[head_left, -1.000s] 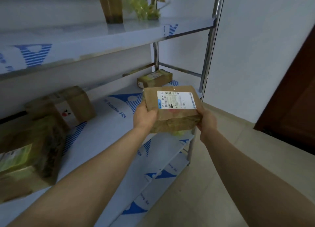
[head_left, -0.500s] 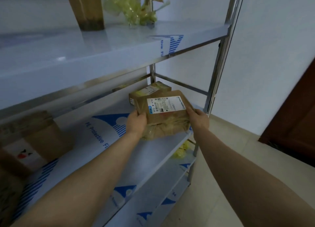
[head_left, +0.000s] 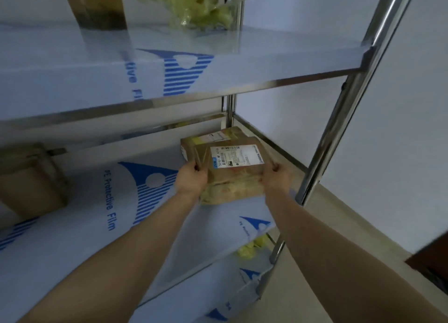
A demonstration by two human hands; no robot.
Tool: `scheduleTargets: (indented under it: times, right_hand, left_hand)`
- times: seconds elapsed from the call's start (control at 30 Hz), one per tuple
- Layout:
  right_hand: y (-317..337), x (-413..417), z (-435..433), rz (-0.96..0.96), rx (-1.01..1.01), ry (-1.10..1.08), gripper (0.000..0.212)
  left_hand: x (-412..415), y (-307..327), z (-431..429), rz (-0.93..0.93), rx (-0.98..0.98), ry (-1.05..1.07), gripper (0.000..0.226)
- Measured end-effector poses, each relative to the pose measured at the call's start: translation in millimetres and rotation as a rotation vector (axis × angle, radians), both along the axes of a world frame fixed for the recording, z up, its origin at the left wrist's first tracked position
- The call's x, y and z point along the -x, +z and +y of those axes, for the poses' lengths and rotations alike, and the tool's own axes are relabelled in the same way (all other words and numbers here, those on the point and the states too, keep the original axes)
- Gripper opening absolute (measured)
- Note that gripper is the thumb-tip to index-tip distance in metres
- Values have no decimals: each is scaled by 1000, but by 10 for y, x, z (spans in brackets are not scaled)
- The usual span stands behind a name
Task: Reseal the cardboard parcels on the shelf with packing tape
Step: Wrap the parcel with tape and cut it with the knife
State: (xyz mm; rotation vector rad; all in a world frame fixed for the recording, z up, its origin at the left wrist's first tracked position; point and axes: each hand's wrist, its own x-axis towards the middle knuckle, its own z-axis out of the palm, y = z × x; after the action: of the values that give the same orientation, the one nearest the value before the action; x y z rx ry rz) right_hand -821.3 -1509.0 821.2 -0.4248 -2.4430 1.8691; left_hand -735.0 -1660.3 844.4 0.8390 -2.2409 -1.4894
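Both ends gripped: left hand, right hand; parcel label-up, long axis crosswise.

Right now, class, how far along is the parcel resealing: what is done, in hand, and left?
Done: the brown cardboard parcel with a white label shows glossy tape on its front, so it looks resealed. In hand: left hand and right hand grip its sides over the film-covered shelf. Left: the second brown parcel behind and the brown box at left may need tape; no roll shows.
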Motion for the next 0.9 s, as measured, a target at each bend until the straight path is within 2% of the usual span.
scheduleTargets:
  times: [0.2, 0.33, 0.4, 0.47, 0.5, 0.6, 0.63, 0.73, 0.9]
  right_hand:
    - [-208, 350, 153, -52, 60, 105, 31]
    - [-154, 449, 282, -44, 105, 146, 29]
    - [-142, 454, 327, -93, 166, 118, 38]
    - [-144, 417, 353, -234, 216, 96, 53]
    - [-159, 407, 360, -299, 258, 123, 48]
    - [-107, 359, 414, -448, 526, 216, 19]
    - [-87, 366, 438, -468, 559, 237, 17]
    - [-58, 422, 479, -440, 544, 331, 16]
    - [-17, 422, 463, -340, 474, 444, 15]
  left_hand:
    - [198, -43, 406, -131, 2, 173, 26]
    - [246, -61, 614, -136, -17, 246, 27]
    - [268, -69, 719, -113, -19, 269, 27]
    - [310, -74, 804, -109, -10, 278, 27]
    - [337, -75, 832, -115, -6, 276, 27]
    - [419, -95, 872, -133, 15, 272, 28]
    - [445, -103, 874, -141, 37, 271, 30]
    - [488, -122, 880, -181, 93, 266, 34]
    - [466, -155, 880, -140, 37, 257, 34]
